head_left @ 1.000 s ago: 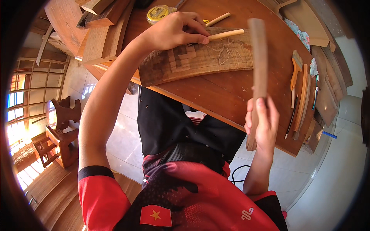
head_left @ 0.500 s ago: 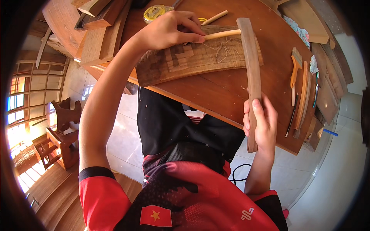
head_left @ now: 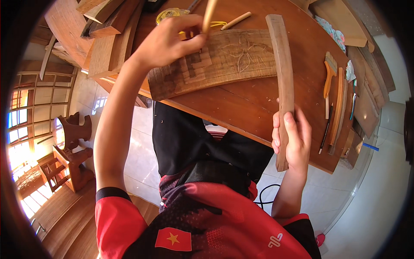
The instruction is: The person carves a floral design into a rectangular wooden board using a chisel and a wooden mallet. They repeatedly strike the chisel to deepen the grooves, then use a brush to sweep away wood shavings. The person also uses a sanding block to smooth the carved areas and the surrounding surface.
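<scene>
My left hand (head_left: 174, 41) grips a chisel by its pale round wooden handle (head_left: 210, 17), which stands nearly upright; the fingers mostly hide its lower end. Beneath that hand lies a dark wooden board (head_left: 224, 69) with cut patches on its left part and a flower outline on its right part. My right hand (head_left: 294, 136) is closed around the lower end of a long flat wooden bar (head_left: 282, 64). The bar extends away from me past the right end of the board, apart from the chisel.
A yellow tape measure (head_left: 172, 15) and another pale wooden handle (head_left: 236, 20) lie behind the board. At the table's right are a paintbrush (head_left: 330, 71), a pencil (head_left: 325, 131) and wooden strips (head_left: 338, 108). Stacked timber (head_left: 112, 47) occupies the left.
My left hand has moved left and tipped the chisel handle from lying sideways to upright. The bar in my right hand has barely moved.
</scene>
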`<state>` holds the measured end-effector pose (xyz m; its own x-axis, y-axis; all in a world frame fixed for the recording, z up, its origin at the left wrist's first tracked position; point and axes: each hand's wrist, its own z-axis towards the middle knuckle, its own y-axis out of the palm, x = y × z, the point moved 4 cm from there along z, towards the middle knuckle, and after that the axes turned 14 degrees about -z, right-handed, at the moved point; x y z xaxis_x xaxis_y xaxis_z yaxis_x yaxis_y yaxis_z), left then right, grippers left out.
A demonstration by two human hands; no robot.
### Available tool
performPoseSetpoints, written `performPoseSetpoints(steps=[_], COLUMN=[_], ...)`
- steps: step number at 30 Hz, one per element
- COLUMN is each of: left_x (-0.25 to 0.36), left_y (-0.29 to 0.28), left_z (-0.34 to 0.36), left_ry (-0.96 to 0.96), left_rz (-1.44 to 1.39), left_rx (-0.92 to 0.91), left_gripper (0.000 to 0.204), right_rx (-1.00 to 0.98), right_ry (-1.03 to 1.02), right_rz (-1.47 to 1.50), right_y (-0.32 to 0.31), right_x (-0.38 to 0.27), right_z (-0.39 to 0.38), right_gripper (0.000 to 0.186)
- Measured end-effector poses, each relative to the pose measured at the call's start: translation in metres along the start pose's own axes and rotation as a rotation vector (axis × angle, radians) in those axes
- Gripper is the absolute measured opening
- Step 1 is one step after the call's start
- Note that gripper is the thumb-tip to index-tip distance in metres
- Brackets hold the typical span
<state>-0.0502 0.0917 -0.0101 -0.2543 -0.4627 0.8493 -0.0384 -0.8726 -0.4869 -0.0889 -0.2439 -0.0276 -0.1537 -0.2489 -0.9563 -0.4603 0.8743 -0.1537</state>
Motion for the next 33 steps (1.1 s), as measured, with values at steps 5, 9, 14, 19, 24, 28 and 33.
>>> performPoseSetpoints(steps=[5, 9, 14, 19, 24, 28, 33], left_x=[0.004, 0.019, 0.016, 0.013, 0.018, 0.025, 0.047], left_y=[-0.01, -0.011, -0.021, -0.022, -0.009, 0.009, 0.024], left_z=[-0.018, -0.026, -0.04, -0.037, -0.024, -0.017, -0.008], left_ry=[-0.038, 0.047, 0.044, -0.013, 0.209, 0.019, -0.113], left_rz=[0.035, 0.051, 0.129, 0.107, 0.405, 0.576, 0.646], left_rx=[0.011, 0.01, 0.074, 0.083, -0.032, 0.045, 0.021], left_gripper=[0.02, 0.017, 0.012, 0.012, 0.018, 0.022, 0.024], right_rx=[0.005, 0.005, 0.012, 0.011, -0.006, -0.016, -0.116], right_ry=[0.001, 0.019, 0.02, 0.03, 0.032, 0.06, 0.023], right_rz=[-0.005, -0.005, -0.019, -0.012, -0.026, 0.053, 0.14], right_y=[-0.006, -0.004, -0.007, -0.007, -0.003, -0.007, -0.009], right_x=[0.007, 0.008, 0.013, 0.018, 0.029, 0.032, 0.033], right_z=[0.002, 0.002, 0.0, 0.002, 0.007, 0.006, 0.012], right_gripper=[0.038, 0.039, 0.039, 0.038, 0.034, 0.031, 0.039])
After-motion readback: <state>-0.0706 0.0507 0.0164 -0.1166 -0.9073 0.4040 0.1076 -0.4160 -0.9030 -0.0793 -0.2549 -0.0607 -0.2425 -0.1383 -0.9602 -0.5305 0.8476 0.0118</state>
